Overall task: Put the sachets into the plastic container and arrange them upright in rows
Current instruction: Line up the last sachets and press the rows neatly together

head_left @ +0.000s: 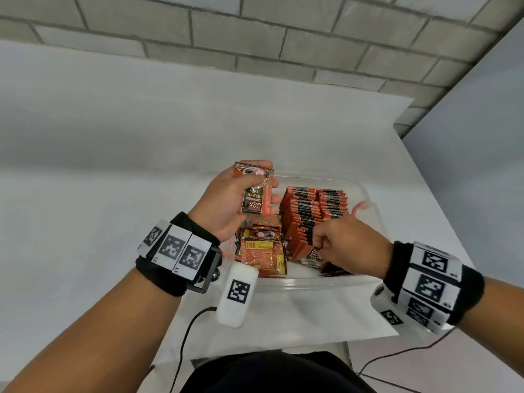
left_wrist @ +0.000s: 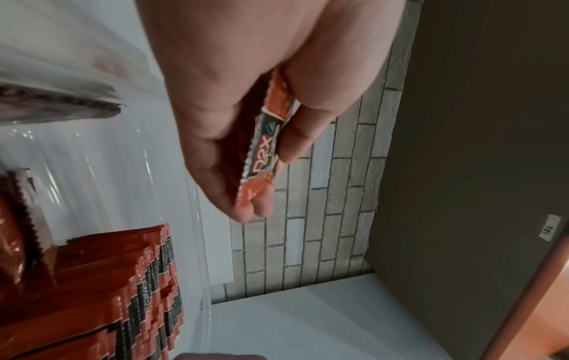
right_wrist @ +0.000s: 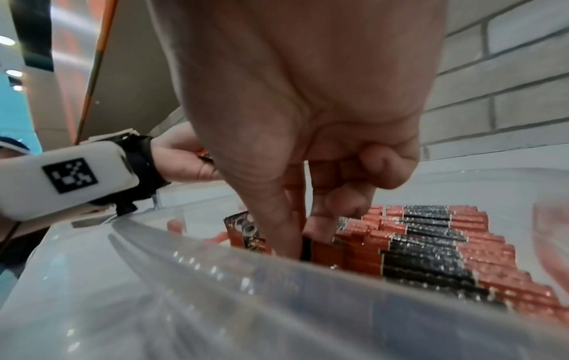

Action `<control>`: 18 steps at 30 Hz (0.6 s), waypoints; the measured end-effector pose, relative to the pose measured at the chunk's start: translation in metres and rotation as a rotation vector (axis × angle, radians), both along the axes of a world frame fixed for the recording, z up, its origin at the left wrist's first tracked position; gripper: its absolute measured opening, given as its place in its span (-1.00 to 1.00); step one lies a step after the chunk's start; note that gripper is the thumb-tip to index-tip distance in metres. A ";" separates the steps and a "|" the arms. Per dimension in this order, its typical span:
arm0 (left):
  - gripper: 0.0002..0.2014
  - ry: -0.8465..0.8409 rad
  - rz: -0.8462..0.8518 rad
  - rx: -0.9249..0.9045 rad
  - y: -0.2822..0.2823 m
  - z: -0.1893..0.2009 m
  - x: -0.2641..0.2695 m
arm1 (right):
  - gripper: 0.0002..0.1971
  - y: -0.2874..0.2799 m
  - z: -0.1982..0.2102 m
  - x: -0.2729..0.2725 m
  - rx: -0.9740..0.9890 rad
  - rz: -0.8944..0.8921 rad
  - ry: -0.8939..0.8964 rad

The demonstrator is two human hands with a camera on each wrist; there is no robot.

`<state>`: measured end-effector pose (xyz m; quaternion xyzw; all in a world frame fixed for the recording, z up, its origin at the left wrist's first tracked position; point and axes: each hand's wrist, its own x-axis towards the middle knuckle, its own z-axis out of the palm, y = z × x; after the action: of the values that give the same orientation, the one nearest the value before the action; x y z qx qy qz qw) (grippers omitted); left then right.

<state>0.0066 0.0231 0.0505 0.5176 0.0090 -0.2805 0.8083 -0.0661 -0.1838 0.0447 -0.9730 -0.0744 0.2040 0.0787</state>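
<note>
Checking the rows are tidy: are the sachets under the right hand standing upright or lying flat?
Upright: the sachets in rows stand on edge, tops up, in the plastic container.

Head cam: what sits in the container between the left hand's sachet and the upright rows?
Head view: below the held sachet, a loose flat pile of sachets lies in the plastic container, left of the upright rows.

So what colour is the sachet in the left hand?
Orange with a black printed panel: the sachet in the left hand, clearest in the head view.

Upright sachet rows [head_left: 312, 214] fill the plastic container's [head_left: 377, 219] right; loose sachets [head_left: 262, 253] crowd its left.
</note>
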 end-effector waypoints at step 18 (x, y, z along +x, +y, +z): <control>-0.76 0.004 0.006 -0.006 0.004 -0.005 -0.001 | -0.87 0.011 -0.007 0.001 -0.254 0.157 -0.030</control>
<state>0.0059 0.0276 0.0452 0.5145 0.0113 -0.2790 0.8108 -0.0654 -0.1729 0.0382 -0.9692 -0.1249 0.2029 -0.0625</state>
